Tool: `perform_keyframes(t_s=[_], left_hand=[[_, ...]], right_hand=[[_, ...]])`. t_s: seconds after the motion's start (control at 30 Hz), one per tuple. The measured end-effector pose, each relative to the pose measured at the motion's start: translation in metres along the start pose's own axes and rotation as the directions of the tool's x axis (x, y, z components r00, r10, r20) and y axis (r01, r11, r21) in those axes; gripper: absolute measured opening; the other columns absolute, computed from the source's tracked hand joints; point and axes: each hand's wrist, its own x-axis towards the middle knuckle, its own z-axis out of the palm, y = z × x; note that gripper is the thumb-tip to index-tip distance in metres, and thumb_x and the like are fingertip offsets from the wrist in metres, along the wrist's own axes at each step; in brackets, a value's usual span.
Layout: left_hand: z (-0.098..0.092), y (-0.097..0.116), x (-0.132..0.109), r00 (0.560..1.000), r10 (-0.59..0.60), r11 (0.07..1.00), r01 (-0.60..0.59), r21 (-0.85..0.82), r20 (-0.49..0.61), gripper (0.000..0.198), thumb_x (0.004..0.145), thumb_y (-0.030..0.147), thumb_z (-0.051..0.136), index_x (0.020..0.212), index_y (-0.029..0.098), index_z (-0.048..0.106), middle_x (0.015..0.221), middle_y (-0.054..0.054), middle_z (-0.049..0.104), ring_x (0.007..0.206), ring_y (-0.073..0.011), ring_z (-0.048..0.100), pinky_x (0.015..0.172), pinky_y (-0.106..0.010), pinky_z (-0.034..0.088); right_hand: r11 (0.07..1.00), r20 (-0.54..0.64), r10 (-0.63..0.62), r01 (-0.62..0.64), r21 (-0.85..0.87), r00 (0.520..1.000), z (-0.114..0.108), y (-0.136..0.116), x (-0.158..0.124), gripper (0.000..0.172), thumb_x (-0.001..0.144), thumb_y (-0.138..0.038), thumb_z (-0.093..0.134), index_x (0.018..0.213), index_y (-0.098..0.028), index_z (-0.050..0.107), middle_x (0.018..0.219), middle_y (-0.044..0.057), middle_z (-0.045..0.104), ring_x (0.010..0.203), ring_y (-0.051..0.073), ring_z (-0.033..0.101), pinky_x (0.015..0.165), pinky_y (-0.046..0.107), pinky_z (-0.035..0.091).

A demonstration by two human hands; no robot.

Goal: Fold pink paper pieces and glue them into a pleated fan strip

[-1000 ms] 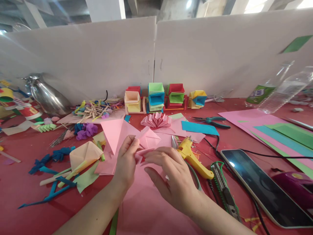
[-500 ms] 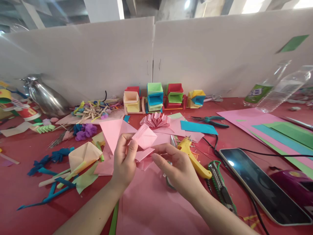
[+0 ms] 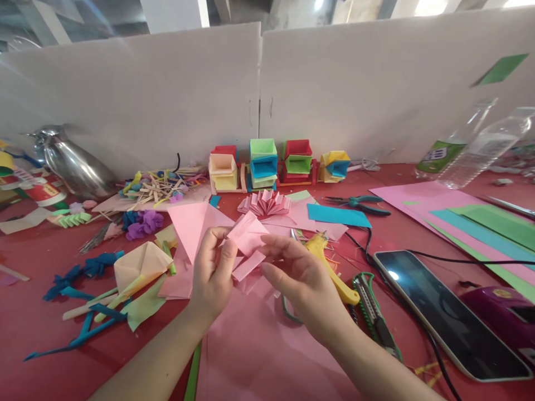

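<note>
Both my hands hold a small folded pink paper piece point(image 3: 248, 240) just above the red table point(image 3: 37, 267). My left hand point(image 3: 214, 277) pinches its left side between thumb and fingers. My right hand point(image 3: 300, 278) grips its right edge with curled fingers. Under my hands lies a large pink sheet point(image 3: 259, 351). A pink triangle of paper point(image 3: 190, 225) rests just behind my left hand. A pleated pink fan point(image 3: 264, 203) sits further back.
A yellow glue gun point(image 3: 330, 262), scissors, a green utility knife point(image 3: 374, 314) and a phone point(image 3: 443, 312) lie to the right. Coloured paper boxes point(image 3: 263, 161) line the white partition. Paper scraps, sticks and a peach folded piece point(image 3: 137, 267) are at left; bottles and coloured sheets far right.
My hands lifted the folded pink piece off the table and brought it up slightly; my right hand shifted from lying over it to gripping its right edge.
</note>
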Motion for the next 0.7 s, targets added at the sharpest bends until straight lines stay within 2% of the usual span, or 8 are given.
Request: perform_keyframes(t_s=[0.1,0.17,0.27,0.47,0.6,0.7], left_hand=[[-0.002,0.000,0.002,0.997,-0.067,0.997,0.068,-0.030,0.032,0.016,0.088,0.035,0.047,0.084,0.020,0.052,0.075,0.001,0.057,0.068,-0.0130,0.056,0.060,-0.021,0.043],[-0.003,0.001,0.005,0.990,-0.106,0.992,0.111,-0.054,0.090,0.017,0.087,0.036,0.048,0.082,0.020,0.052,0.071,0.002,0.057,0.066,-0.0118,0.054,0.059,-0.019,0.041],[-0.006,0.002,0.008,0.972,-0.144,0.982,0.164,-0.094,0.186,0.017,0.086,0.036,0.051,0.079,0.020,0.051,0.065,0.003,0.054,0.060,-0.0102,0.051,0.057,-0.019,0.040],[-0.011,0.003,0.013,0.943,-0.167,0.975,0.202,-0.098,0.287,0.018,0.083,0.038,0.054,0.081,0.020,0.054,0.069,0.001,0.055,0.064,-0.0123,0.054,0.061,-0.021,0.043],[-0.020,0.005,0.020,0.940,-0.127,0.987,0.151,-0.053,0.317,0.017,0.083,0.037,0.054,0.082,0.020,0.055,0.071,0.001,0.057,0.068,-0.0134,0.056,0.065,-0.023,0.043],[-0.027,0.006,0.026,0.904,-0.113,0.993,0.112,0.028,0.412,0.016,0.083,0.035,0.054,0.078,0.020,0.054,0.066,0.002,0.054,0.063,-0.0122,0.054,0.062,-0.022,0.043]], right_hand=[[0.996,-0.021,-0.035,0.033,-0.088,0.999,-0.003,-0.003,0.002,0.022,0.075,-0.025,0.063,0.096,-0.019,0.057,0.088,0.005,0.064,0.077,0.014,0.061,0.059,0.024,0.051],[0.989,0.010,0.007,-0.005,-0.145,1.000,-0.007,-0.008,0.003,0.013,0.075,-0.026,0.063,0.084,-0.018,0.059,0.077,0.001,0.063,0.065,0.012,0.059,0.051,0.021,0.049],[0.977,0.050,0.088,-0.076,-0.201,0.995,-0.012,-0.014,0.004,0.010,0.074,-0.027,0.065,0.077,-0.018,0.063,0.066,-0.002,0.060,0.049,0.007,0.052,0.041,0.018,0.042],[0.972,0.059,-0.001,0.015,-0.233,0.998,-0.013,-0.014,0.004,0.007,0.071,-0.026,0.069,0.076,-0.020,0.070,0.072,0.000,0.068,0.065,0.012,0.060,0.055,0.022,0.048],[0.953,0.045,-0.058,0.069,-0.297,0.997,-0.018,-0.021,0.003,0.006,0.072,-0.026,0.068,0.075,-0.021,0.071,0.070,0.000,0.067,0.067,0.014,0.062,0.060,0.025,0.050],[0.909,0.047,-0.093,0.104,-0.404,0.995,-0.029,-0.030,0.005,0.006,0.073,-0.026,0.067,0.074,-0.022,0.072,0.070,0.000,0.067,0.066,0.014,0.060,0.059,0.025,0.048]])
